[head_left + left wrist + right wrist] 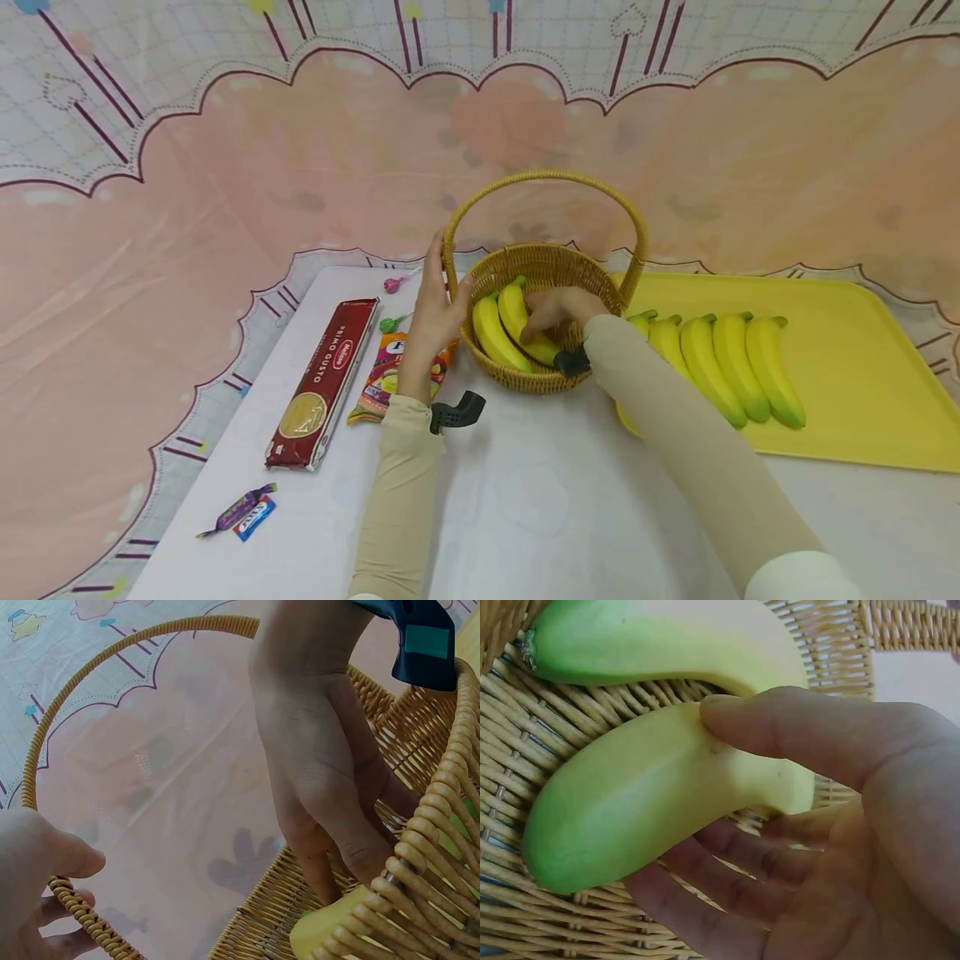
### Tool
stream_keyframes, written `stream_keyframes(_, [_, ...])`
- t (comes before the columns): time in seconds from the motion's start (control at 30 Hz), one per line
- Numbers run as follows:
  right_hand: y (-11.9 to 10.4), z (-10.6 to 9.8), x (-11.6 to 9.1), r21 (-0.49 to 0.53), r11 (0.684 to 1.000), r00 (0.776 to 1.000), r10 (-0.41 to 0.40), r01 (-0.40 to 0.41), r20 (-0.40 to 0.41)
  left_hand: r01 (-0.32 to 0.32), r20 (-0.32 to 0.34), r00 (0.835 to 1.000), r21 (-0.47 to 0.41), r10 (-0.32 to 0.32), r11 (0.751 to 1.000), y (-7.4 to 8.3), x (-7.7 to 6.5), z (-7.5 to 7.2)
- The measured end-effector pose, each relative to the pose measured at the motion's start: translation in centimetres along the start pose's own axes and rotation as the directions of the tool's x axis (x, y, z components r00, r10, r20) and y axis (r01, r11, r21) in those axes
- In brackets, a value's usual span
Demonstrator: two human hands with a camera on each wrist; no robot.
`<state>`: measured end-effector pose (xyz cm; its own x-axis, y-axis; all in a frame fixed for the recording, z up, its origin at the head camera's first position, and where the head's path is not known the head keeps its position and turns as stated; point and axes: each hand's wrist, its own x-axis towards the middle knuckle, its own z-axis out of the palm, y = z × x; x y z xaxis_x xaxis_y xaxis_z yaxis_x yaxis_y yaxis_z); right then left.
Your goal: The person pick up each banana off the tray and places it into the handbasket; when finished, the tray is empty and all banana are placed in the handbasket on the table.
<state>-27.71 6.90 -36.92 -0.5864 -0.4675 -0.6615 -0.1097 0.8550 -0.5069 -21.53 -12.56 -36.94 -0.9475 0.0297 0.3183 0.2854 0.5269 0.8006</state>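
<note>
A wicker basket [517,381] with a tall arched handle [547,176] stands at the middle back of the white table. My left hand [435,312] holds the handle's left side; in the left wrist view the thumb and fingers lie around the woven cane. Inside the basket are two yellow bananas with greenish ends. My right hand [558,307] reaches in and grips the right-hand banana [622,802], thumb on top and fingers along its underside. The other banana [652,645] lies beside it, against the basket's left side in the head view.
Right of the basket, a yellow tray [862,367] bears several bananas [705,362], partly behind my right arm. To the left lie a red pasta packet [322,383], an orange snack bag [378,383], two lollipops [392,285] and two small wrapped sweets [238,510]. A patterned cloth [337,183] hangs behind.
</note>
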Motion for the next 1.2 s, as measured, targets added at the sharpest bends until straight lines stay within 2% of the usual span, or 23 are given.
stream_keyframes(0.13, [0.0,0.1,-0.3,-0.016,1.000,1.000,0.001,-0.001,-0.020,-0.002,0.007,1.000,0.001,0.002,1.000,0.1,0.0,0.2])
stream_keyframes(0.27, [0.2,0.2,-1.2,-0.052,0.997,0.995,-0.057,0.053,-0.077,-0.005,0.009,1.000,-0.003,0.005,1.000,0.2,0.1,0.3])
stream_keyframes(0.33, [0.6,0.2,-2.0,-0.081,0.991,0.986,-0.112,0.102,-0.126,-0.008,0.010,1.000,-0.005,0.008,1.000,0.3,0.1,0.3])
stream_keyframes(0.4, [1.2,0.4,-2.8,-0.120,0.982,0.966,-0.168,0.146,-0.199,-0.015,0.013,1.000,-0.002,0.015,1.000,0.3,0.1,0.3])
stream_keyframes(0.5, [2.4,1.0,-4.1,-0.150,0.968,0.914,-0.242,0.203,-0.325,-0.023,0.020,1.000,0.002,0.023,1.000,0.3,0.0,0.3])
stream_keyframes(0.67, [4.7,2.5,-6.4,-0.070,0.947,0.805,-0.304,0.313,-0.509,-0.021,0.023,1.000,0.010,0.021,1.000,0.2,-0.1,0.0])
stream_keyframes(0.77, [6.0,3.2,-7.7,0.003,0.931,0.741,-0.289,0.365,-0.606,-0.032,0.016,0.999,0.001,0.032,0.999,0.2,0.0,-0.1])
stream_keyframes(0.93, [8.5,4.2,-10.3,0.103,0.899,0.651,-0.226,0.427,-0.725,-0.046,0.013,0.999,-0.005,0.046,0.999,0.1,0.1,-0.3])
stream_keyframes(1.0, [9.7,4.5,-11.4,0.122,0.893,0.622,-0.199,0.434,-0.757,-0.044,0.012,0.999,-0.006,0.045,0.999,0.1,0.2,-0.2])
stream_keyframes(1.07, [11.1,4.9,-12.2,0.105,0.902,0.591,-0.183,0.419,-0.786,-0.043,0.012,0.999,-0.007,0.043,0.999,0.1,0.2,-0.1])
stream_keyframes(1.2, [13.8,5.7,-14.0,0.097,0.930,0.565,-0.130,0.353,-0.814,-0.037,0.014,0.999,-0.011,0.037,0.999,0.1,0.1,0.1])
